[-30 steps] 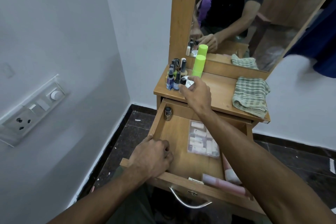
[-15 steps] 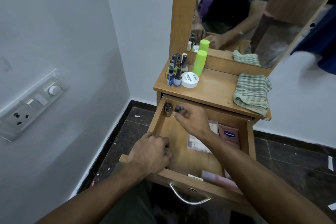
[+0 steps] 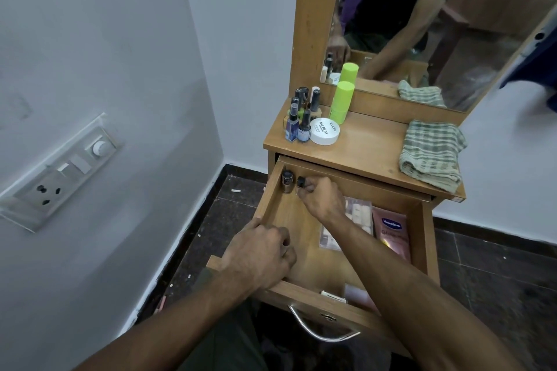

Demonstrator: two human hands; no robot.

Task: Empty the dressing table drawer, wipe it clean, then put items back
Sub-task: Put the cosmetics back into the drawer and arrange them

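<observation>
Drawer (image 3: 272, 199) of the wooden dressing table (image 3: 370, 156) stands pulled well out, open toward the camera, with a curved metal handle (image 3: 319, 330) on its front. The right hand (image 3: 321, 197) reaches into the back left corner, its fingers curled around a small bottle with a dark cap (image 3: 300, 182) — pinching it near the top. Just beside it, right in the corner, stands another small dark-capped bottle (image 3: 287, 180). The left hand (image 3: 259, 259) rests on the drawer's near left edge, fingers curled over the wall and gripping it.

On the drawer floor, to the right of the reaching arm, lies a clear flat pack of pale small pieces (image 3: 358, 214), partly hidden by the arm, and beside it a pink sachet (image 3: 391, 233) printed "Vaseline"; the smaller writing below is blurred. A pale pink tube (image 3: 358, 295) lies at the front.

On the tabletop, at the left, a cluster of nail polish bottles (image 3: 301, 117) stands close together; touching them is a round white tub (image 3: 325, 131) whose lid reads "NAIL POLISH" and "ZUDIO" — finer print unreadable. Behind it stands a lime green cylinder (image 3: 342, 102), doubled in the mirror (image 3: 452, 24). A folded green checked cloth (image 3: 431, 153) lies at the right end. On the left wall sits a switchboard (image 3: 60, 172) with socket and dial.
</observation>
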